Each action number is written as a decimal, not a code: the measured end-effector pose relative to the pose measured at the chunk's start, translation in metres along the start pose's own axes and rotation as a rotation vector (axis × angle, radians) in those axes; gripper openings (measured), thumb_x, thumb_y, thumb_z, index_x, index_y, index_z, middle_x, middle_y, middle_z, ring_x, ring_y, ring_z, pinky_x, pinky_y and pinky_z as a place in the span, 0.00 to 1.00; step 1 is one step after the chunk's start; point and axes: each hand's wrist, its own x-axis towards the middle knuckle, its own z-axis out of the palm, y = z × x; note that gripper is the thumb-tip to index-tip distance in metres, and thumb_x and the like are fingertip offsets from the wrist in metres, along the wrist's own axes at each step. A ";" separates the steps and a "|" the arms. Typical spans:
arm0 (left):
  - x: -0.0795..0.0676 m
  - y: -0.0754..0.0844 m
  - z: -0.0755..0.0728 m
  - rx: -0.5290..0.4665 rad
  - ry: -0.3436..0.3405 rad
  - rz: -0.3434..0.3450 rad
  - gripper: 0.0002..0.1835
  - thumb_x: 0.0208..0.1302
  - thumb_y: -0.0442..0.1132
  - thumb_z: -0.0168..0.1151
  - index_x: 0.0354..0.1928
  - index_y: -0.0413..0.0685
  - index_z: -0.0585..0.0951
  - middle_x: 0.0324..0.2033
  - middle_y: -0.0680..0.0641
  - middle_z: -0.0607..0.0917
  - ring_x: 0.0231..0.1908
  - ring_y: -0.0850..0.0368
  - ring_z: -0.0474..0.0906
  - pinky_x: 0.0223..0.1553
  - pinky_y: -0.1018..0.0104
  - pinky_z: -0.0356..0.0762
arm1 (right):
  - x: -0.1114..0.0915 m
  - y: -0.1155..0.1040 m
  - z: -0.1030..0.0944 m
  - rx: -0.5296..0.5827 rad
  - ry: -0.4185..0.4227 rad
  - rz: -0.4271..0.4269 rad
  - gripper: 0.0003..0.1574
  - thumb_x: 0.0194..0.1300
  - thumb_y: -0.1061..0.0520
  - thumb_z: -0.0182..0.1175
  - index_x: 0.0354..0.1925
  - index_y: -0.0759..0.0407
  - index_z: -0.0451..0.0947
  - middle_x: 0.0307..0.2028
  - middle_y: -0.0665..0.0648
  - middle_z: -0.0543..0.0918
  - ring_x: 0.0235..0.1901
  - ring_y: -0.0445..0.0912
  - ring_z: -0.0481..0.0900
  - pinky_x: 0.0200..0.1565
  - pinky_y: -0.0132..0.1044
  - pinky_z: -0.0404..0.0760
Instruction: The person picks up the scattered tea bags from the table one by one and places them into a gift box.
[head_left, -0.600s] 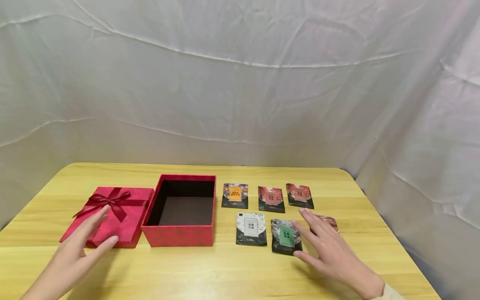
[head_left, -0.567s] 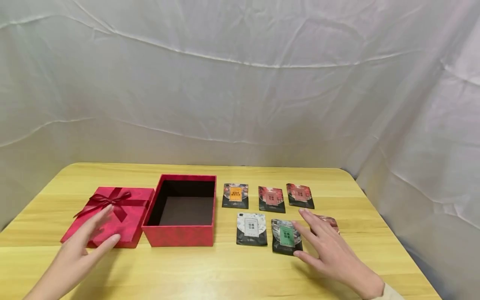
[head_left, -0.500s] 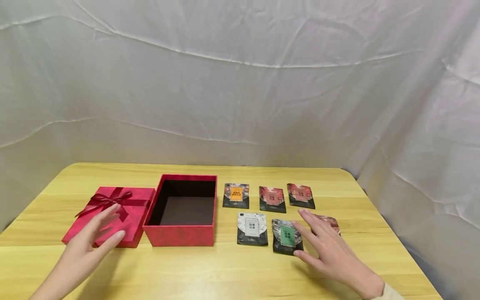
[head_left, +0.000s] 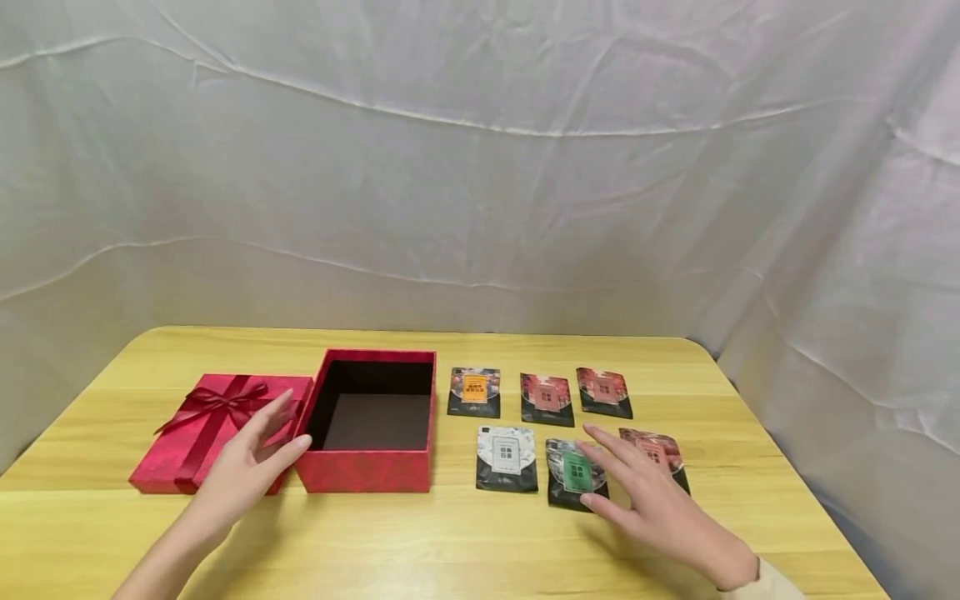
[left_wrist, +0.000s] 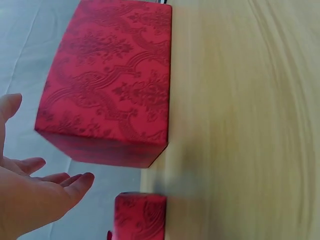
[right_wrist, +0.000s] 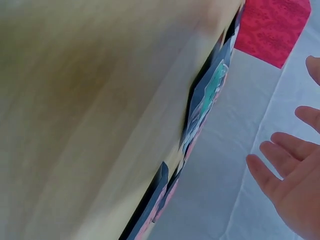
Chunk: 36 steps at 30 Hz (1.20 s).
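My left hand (head_left: 243,475) reaches over the right part of the red gift box lid (head_left: 168,462), fingers extended, its thumb tip right at the near left corner of the open red gift box (head_left: 367,472). The box's dark interior holds nothing. In the left wrist view the hand (left_wrist: 35,195) shows empty between the patterned box (left_wrist: 110,75) and the lid (left_wrist: 140,217). My right hand (head_left: 660,508) hovers with spread, relaxed fingers over the green-labelled pouch (head_left: 576,475), partly covering the pouch with an orange-pink label (head_left: 660,452). Nothing is in that palm in the right wrist view.
Left of the right hand lies a white-labelled pouch (head_left: 506,458). Behind are an orange-labelled pouch (head_left: 474,392) and two red-labelled pouches, one in the middle (head_left: 547,398) and one at right (head_left: 604,392). A pale cloth (head_left: 480,208) hangs behind the wooden table (head_left: 420,542).
My left hand has moved right, from over the lid toward the box's near left corner. My right hand has shifted slightly, showing more of the orange-pink-labelled pouch.
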 end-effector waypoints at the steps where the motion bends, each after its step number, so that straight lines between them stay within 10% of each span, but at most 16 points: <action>1: 0.001 0.000 0.002 -0.005 -0.005 0.006 0.40 0.69 0.43 0.59 0.76 0.44 0.51 0.68 0.30 0.60 0.65 0.32 0.59 0.51 0.74 0.71 | 0.001 0.000 -0.001 0.017 -0.007 0.017 0.37 0.62 0.49 0.67 0.67 0.54 0.69 0.67 0.59 0.67 0.62 0.57 0.68 0.52 0.62 0.71; 6: 0.006 -0.002 0.010 -0.019 -0.018 0.020 0.41 0.68 0.44 0.61 0.76 0.47 0.51 0.68 0.34 0.62 0.66 0.35 0.60 0.56 0.67 0.70 | 0.003 0.002 -0.004 0.107 -0.026 0.082 0.37 0.64 0.51 0.65 0.68 0.54 0.67 0.67 0.61 0.67 0.63 0.60 0.67 0.52 0.65 0.70; 9: 0.008 -0.003 0.012 -0.028 -0.031 0.006 0.42 0.68 0.46 0.61 0.76 0.49 0.50 0.69 0.36 0.61 0.65 0.36 0.61 0.48 0.80 0.67 | 0.004 0.005 -0.005 0.153 -0.030 0.112 0.37 0.64 0.52 0.65 0.68 0.56 0.67 0.67 0.62 0.67 0.63 0.61 0.67 0.53 0.65 0.69; 18: 0.012 -0.003 0.012 -0.037 -0.055 0.025 0.43 0.68 0.46 0.60 0.76 0.47 0.48 0.72 0.35 0.54 0.68 0.31 0.51 0.61 0.36 0.58 | 0.006 0.017 -0.009 0.140 0.008 0.117 0.37 0.63 0.55 0.65 0.68 0.57 0.66 0.67 0.61 0.67 0.62 0.60 0.68 0.52 0.60 0.73; 25: 0.009 -0.006 0.012 0.013 -0.049 0.048 0.42 0.69 0.47 0.59 0.77 0.50 0.48 0.71 0.36 0.57 0.67 0.35 0.56 0.57 0.57 0.70 | 0.009 0.034 -0.021 0.222 0.035 0.202 0.32 0.66 0.59 0.62 0.67 0.60 0.68 0.63 0.66 0.71 0.53 0.59 0.77 0.46 0.53 0.80; 30: 0.009 -0.006 0.012 0.009 -0.054 0.053 0.42 0.70 0.47 0.58 0.77 0.49 0.47 0.72 0.35 0.54 0.68 0.33 0.52 0.61 0.39 0.59 | 0.008 0.048 -0.034 0.305 0.019 0.330 0.28 0.69 0.57 0.59 0.64 0.64 0.70 0.60 0.68 0.73 0.50 0.61 0.79 0.43 0.44 0.82; 36: 0.009 -0.006 0.012 0.013 -0.056 0.071 0.42 0.71 0.46 0.57 0.77 0.47 0.46 0.72 0.35 0.54 0.68 0.33 0.52 0.60 0.39 0.59 | 0.005 0.068 -0.044 0.355 -0.014 0.435 0.30 0.72 0.52 0.56 0.66 0.62 0.67 0.61 0.67 0.73 0.51 0.62 0.77 0.42 0.38 0.80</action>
